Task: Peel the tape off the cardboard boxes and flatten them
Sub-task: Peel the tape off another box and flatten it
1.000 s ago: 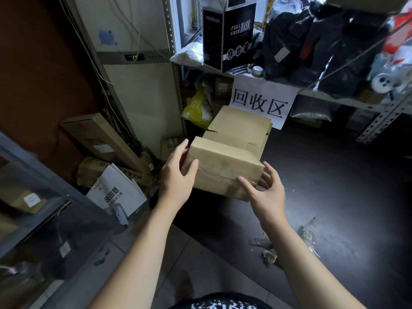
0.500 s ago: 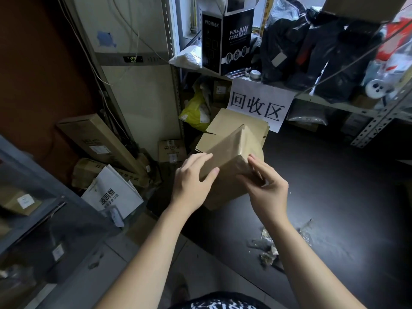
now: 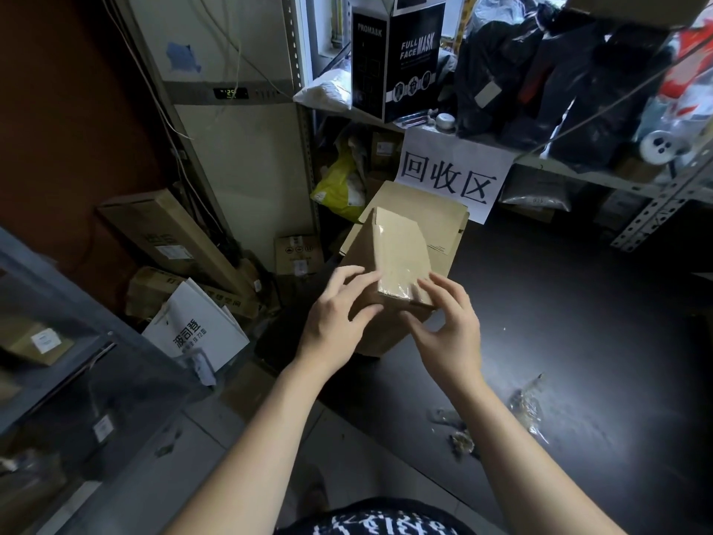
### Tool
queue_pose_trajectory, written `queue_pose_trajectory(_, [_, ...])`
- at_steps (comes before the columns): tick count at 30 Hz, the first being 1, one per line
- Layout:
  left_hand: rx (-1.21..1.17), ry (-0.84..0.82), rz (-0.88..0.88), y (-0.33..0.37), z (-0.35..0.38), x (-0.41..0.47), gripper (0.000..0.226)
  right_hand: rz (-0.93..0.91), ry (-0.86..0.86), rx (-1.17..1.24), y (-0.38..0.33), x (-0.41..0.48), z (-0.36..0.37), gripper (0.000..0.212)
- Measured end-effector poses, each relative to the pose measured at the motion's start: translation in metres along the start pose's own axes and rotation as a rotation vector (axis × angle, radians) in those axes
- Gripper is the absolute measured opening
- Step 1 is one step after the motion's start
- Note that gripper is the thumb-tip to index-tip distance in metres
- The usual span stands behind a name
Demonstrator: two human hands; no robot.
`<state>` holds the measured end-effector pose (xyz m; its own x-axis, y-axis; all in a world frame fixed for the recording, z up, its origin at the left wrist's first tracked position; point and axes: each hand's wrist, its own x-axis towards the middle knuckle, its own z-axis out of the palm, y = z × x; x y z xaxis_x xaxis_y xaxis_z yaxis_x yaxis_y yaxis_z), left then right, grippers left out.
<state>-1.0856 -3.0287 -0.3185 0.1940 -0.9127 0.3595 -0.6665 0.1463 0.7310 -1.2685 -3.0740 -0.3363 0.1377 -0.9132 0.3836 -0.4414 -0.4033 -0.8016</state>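
Gripping the left flank of a small cardboard box (image 3: 399,247) with the left hand (image 3: 339,320), fingers curled against it. Pinching its near edge with the right hand (image 3: 451,334), forefinger on the clear tape (image 3: 397,278) (glossy, along the upturned face). Box tilted at the near-left edge of a dark table (image 3: 578,303), just before a larger box (image 3: 447,229). Further out, crumpled tape scraps (image 3: 528,411) and a white sign (image 3: 451,175).

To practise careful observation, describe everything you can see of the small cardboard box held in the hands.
The cardboard box is small, plain brown and closed, tilted with its far end raised. Glossy clear tape covers its upward face. The left hand grips its left side; the right hand pinches its near right corner.
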Motion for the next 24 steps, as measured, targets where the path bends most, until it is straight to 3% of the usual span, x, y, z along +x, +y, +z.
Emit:
queue_pose_trajectory(3, [0.017, 0.009, 0.011, -0.005, -0.004, -0.001, 0.044, 0.015, 0.091, 0.017, -0.001, 0.0, 0.003, 0.036])
queue_pose_trajectory(8, [0.135, -0.034, 0.058, -0.015, -0.008, -0.006, 0.043, -0.072, 0.091, 0.099, -0.004, 0.001, 0.007, 0.015])
queue_pose_trajectory(13, [0.053, 0.047, 0.018, -0.024, -0.006, -0.011, 0.029, -0.112, 0.016, 0.117, -0.009, 0.0, 0.01, 0.017])
queue_pose_trajectory(24, [0.025, 0.097, -0.041, -0.027, -0.005, -0.015, 0.035, 0.115, -0.039, 0.212, -0.021, 0.01, 0.007, 0.017])
